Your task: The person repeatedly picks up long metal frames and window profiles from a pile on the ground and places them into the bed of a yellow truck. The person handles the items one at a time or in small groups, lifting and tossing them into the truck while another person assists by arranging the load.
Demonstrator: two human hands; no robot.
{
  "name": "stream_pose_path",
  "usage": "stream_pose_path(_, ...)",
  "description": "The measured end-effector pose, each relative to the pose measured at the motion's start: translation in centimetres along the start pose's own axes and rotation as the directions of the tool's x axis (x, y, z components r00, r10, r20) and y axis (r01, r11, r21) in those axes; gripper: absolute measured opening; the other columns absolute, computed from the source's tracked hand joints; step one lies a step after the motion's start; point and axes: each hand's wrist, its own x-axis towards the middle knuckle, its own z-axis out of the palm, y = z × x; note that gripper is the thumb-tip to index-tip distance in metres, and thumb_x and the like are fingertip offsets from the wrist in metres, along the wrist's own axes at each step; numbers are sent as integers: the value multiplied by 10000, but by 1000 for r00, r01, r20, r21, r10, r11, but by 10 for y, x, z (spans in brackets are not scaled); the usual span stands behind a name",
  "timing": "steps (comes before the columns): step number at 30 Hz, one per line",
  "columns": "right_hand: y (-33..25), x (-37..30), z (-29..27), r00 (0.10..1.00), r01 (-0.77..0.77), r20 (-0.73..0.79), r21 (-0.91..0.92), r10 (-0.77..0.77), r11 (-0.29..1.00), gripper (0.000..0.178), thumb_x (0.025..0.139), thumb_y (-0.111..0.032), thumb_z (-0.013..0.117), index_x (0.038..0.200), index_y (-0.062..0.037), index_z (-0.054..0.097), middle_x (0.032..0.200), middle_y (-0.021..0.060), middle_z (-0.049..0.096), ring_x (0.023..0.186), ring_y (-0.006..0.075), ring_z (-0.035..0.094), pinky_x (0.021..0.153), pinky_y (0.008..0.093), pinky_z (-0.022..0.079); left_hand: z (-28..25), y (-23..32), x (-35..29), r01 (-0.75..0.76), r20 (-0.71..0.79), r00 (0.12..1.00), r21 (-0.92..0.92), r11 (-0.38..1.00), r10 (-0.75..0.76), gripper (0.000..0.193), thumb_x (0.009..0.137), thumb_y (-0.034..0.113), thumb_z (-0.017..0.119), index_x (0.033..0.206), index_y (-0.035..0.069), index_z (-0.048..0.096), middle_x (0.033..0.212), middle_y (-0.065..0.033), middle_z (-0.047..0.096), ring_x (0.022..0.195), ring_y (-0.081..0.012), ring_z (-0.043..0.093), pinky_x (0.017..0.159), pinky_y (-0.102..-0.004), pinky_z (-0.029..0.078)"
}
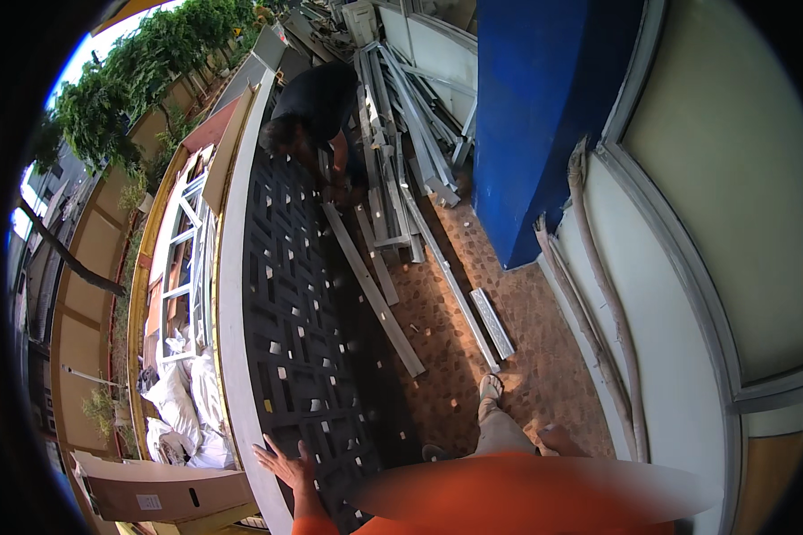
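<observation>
My left hand (285,465) lies with fingers spread at the edge of the pale wall top (245,383), beside the dark lattice screen (299,357). It holds nothing. Low in the view, beside my leg (506,433), is my right hand (559,440); its fingers are too unclear to make out. One sandalled foot (491,387) stands close to the end of a long metal strip (455,290). A short ridged metal piece (492,323) lies on the brown patterned floor (544,330) just beyond that foot.
A co-worker in dark clothes (317,107) bends over a long metal bar (375,290). Metal profiles (415,125) are heaped behind, near a blue pillar (531,116). Branches (607,285) lean along the right wall. Beyond the wall top lie white sacks (174,401) and a frame (185,241).
</observation>
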Motion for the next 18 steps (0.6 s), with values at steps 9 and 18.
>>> stream_pose_path(9,-80,178,-69,1000,3,29,-25,-3,1000,559,931,-481,582,1212,-7,676,1286,222,646,1224,377,596,1018,458,485,4,159,-114,175,972,204,-155,972,118,873,848,499,774,1475,-17,454,1463,-293,488,1388,-357,479,1144,-384,376)
stream_pose_path(18,-145,344,-37,994,-59,95,11,58,998,662,908,-467,683,1354,16,602,1366,234,608,1285,343,579,1068,412,463,19,113,-195,547,964,161,93,832,-214,715,963,382,696,1447,-74,435,1368,-221,613,1278,-246,579,1050,-356,470)
